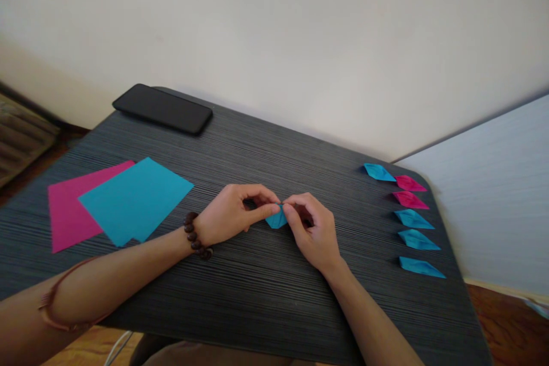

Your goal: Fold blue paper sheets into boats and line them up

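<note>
Left hand (229, 213) and right hand (316, 231) both pinch, thumb against finger, the upper edge of a small folded piece of bright blue paper (275, 221) near the middle of the dark wood-grained table (257, 303). It sits between the two sets of fingertips, to the right of the left hand and to the left of the right, so neither is clearly nearer. Its held edge runs roughly from hand to hand, while a narrower lower edge faces the person. Fingers cover both ends, leaving the full outline and long axis uncertain; the creases are too small to read. Both forearms are cut off by the frame.
</note>
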Action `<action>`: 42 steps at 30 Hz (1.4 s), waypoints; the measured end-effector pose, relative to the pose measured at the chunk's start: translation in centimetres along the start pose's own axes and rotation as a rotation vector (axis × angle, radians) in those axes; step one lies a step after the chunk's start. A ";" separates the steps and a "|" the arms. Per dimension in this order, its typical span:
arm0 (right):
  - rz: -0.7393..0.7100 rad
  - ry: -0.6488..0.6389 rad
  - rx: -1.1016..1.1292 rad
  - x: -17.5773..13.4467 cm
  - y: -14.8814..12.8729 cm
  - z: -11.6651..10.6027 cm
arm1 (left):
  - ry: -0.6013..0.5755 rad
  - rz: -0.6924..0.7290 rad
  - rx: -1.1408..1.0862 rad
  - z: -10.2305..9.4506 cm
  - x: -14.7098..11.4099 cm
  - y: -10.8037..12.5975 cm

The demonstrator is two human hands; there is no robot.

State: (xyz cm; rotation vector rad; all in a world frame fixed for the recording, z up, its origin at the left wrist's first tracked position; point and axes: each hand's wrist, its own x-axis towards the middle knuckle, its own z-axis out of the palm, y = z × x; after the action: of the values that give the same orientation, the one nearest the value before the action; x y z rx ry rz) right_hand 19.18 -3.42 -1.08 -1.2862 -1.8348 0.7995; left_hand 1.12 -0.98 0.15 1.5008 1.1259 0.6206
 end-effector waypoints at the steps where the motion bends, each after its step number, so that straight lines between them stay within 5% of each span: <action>1: -0.005 0.001 -0.004 0.0 0.0 0.0 | 0.000 -0.001 0.006 0.1 0.0 0.0; 10: 0.000 0.038 -0.077 0.1 0.1 -0.1 | 0.122 0.196 0.165 -0.4 0.1 -0.2; 13: 0.049 0.088 -0.060 0.0 0.3 -0.2 | 0.160 0.157 0.142 -0.6 0.2 -0.4; 25: 0.116 0.254 0.219 0.0 1.2 -0.5 | 0.126 -0.015 -0.431 -0.7 0.9 -0.8; 38: -0.219 0.122 -0.095 0.2 1.6 -1.6 | 0.160 0.037 -0.458 -0.9 1.0 -0.7; 42: -0.172 0.145 -0.121 0.3 1.6 -1.3 | 0.165 0.049 -0.449 -0.8 1.0 -0.9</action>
State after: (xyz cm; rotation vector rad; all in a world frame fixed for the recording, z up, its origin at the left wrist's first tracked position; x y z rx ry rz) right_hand 21.03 -2.55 -1.65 -1.2073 -1.8697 0.4972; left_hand 0.54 0.23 -0.68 1.1072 0.9922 0.9743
